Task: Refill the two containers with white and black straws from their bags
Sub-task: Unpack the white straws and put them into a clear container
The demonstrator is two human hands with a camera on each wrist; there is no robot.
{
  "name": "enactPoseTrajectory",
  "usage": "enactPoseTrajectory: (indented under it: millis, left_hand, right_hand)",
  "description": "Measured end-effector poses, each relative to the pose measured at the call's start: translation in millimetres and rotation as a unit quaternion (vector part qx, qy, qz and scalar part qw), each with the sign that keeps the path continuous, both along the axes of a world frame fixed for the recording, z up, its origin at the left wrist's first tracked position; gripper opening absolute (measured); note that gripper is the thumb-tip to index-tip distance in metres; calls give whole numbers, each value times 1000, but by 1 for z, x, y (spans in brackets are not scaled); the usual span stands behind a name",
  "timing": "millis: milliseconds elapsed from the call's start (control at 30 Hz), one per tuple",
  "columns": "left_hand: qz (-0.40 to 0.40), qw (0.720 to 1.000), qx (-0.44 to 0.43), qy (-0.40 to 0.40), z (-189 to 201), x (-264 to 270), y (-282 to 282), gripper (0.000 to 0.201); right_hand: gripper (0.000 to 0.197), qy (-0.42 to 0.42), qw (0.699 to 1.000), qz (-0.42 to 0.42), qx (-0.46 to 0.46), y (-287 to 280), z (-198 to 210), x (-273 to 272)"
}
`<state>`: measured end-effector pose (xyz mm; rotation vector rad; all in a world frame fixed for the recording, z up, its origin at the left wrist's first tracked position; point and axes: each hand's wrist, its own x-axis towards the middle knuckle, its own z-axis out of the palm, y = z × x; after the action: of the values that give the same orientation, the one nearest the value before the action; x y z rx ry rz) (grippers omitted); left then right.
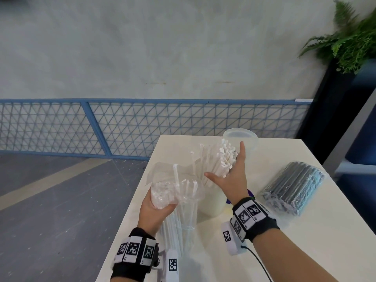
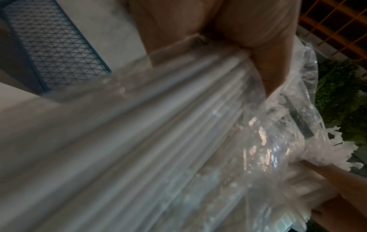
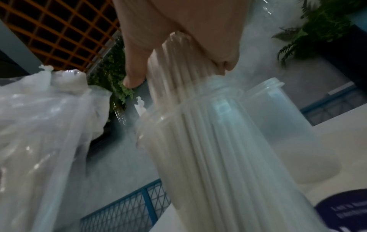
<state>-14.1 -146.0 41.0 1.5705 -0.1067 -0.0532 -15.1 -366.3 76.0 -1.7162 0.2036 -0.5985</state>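
A blue mesh fence (image 1: 126,127) ran along the grey wall, with open floor left of the white surface (image 1: 274,231), whose left edge lay just beside the left hand (image 1: 154,210). That hand's fingers were curled round the clear bag (image 1: 173,190) of white straws (image 1: 184,200), held upright at the near left edge. To its right, the right hand (image 1: 234,178), fingers spread and straight, pressed a white bundle (image 1: 217,159) standing in the near container (image 1: 211,200). The empty container (image 1: 244,139) stood farther back. The bag of black straws (image 1: 295,188) lay at right, near the edge.
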Motion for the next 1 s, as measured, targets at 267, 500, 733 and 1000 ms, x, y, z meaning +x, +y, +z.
enactPoseTrajectory:
  millis: [267,500,733,1000]
  left_hand:
    - [-6,1000,7,3,0,-2,-1,56]
    - [-7,1000,-5,-5,0,-2,0,69]
    - [-8,1000,-4,-7,-2,-1,0,67]
    - [-20,1000,-6,-11,0,-3,-2,69]
  right_hand:
    - [56,102,976,-27,-193,17,3,15]
    - [53,73,979,-18,-192,12,33,23]
    - [69,92,976,10,-198,-4,55,20]
    - [22,-164,967,-52,-189,20,49,-25]
